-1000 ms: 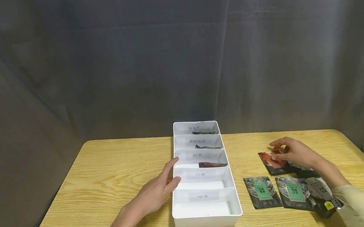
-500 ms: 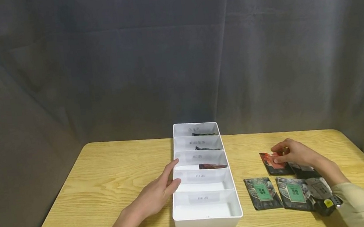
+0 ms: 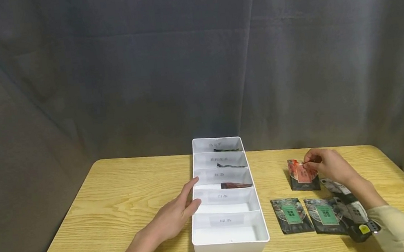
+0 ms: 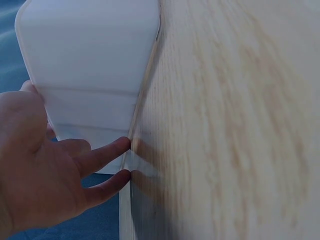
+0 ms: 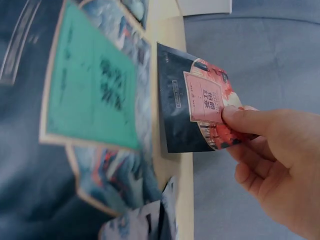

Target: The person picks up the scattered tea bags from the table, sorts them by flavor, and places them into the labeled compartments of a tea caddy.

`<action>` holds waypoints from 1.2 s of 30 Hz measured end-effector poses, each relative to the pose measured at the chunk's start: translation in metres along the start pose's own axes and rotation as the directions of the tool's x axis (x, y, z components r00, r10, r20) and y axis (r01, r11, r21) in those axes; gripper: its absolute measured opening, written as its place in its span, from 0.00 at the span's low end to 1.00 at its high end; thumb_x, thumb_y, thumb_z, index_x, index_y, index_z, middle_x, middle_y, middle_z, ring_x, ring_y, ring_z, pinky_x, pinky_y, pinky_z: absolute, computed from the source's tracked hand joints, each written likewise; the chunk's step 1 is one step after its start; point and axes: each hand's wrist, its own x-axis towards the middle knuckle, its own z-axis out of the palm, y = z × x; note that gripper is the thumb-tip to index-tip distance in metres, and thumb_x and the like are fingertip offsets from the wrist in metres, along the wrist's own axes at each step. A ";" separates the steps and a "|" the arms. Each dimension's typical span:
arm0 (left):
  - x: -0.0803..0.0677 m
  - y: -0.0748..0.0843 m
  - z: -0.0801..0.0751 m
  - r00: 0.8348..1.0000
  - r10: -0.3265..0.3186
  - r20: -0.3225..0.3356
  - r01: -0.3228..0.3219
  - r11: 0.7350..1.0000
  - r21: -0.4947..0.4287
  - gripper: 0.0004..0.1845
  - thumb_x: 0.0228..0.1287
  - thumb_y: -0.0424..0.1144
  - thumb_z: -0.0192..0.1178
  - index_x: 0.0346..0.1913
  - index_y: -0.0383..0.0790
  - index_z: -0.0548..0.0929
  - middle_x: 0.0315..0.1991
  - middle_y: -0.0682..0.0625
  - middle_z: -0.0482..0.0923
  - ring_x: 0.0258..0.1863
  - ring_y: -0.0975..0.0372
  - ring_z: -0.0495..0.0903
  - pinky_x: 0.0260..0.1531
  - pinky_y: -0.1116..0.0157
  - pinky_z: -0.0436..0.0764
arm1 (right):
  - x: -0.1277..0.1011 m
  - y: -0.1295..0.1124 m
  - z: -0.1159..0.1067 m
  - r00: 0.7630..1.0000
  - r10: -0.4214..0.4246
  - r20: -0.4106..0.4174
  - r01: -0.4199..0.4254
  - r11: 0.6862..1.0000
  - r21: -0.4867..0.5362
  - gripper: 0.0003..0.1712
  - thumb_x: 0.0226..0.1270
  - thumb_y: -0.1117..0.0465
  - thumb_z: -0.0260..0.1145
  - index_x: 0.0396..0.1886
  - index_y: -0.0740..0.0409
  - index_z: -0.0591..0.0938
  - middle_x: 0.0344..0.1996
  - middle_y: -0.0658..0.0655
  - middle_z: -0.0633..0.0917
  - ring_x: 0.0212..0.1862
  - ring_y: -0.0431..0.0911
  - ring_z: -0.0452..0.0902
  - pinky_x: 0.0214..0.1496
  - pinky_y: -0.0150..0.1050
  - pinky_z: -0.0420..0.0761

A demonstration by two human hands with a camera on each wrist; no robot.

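Observation:
My right hand [image 3: 317, 164] pinches the top edge of a red-labelled tea packet [image 3: 302, 174] [image 5: 200, 111], lifted upright off the wooden table [image 3: 128, 199] right of the tray. The white divided tray [image 3: 263, 234] stands mid-table; its three far compartments each hold a packet, one of them red [image 3: 235, 185], and the two near ones look bare. My left hand [image 3: 186, 203] lies with straight fingers [image 4: 102, 155] against the tray's left wall [image 4: 95, 65]. Two green-labelled packets [image 3: 291, 214] [image 3: 326, 215] [image 5: 92, 85] lie flat near my right wrist.
More dark packets [image 3: 348, 203] lie partly under my right forearm. A dark grey curtain [image 3: 195, 61] hangs behind the table. The table's front and right edges are close to the packets.
My right hand has picked the red-labelled packet up from the pile and tilted it upright, moving it slightly away from me. The left hand and the tray have stayed put.

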 end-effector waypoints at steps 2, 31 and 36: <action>0.000 0.000 0.000 1.000 0.000 -0.001 0.000 1.000 0.001 0.32 0.77 0.61 0.42 0.78 0.66 0.48 0.67 0.38 0.73 0.58 0.47 0.80 0.57 0.45 0.75 | 0.000 -0.006 -0.003 0.999 -0.022 -0.028 0.022 1.000 -0.005 0.02 0.65 0.70 0.68 0.36 0.63 0.83 0.29 0.55 0.84 0.28 0.42 0.75 0.26 0.32 0.75; 0.001 -0.001 0.000 1.000 0.002 0.002 -0.002 1.000 0.015 0.32 0.77 0.63 0.40 0.78 0.66 0.48 0.64 0.37 0.75 0.55 0.48 0.81 0.56 0.45 0.76 | -0.004 -0.082 -0.027 0.915 -0.280 -0.291 0.276 0.960 -0.053 0.09 0.56 0.70 0.74 0.33 0.52 0.89 0.29 0.50 0.89 0.27 0.31 0.78 0.27 0.26 0.75; 0.001 0.000 0.000 1.000 -0.005 0.001 0.005 1.000 0.009 0.32 0.77 0.62 0.41 0.78 0.66 0.48 0.63 0.38 0.77 0.56 0.48 0.81 0.57 0.45 0.75 | -0.003 -0.096 -0.029 0.879 -0.339 -0.335 0.343 0.938 -0.050 0.12 0.54 0.72 0.75 0.33 0.51 0.89 0.29 0.48 0.88 0.27 0.30 0.76 0.28 0.23 0.73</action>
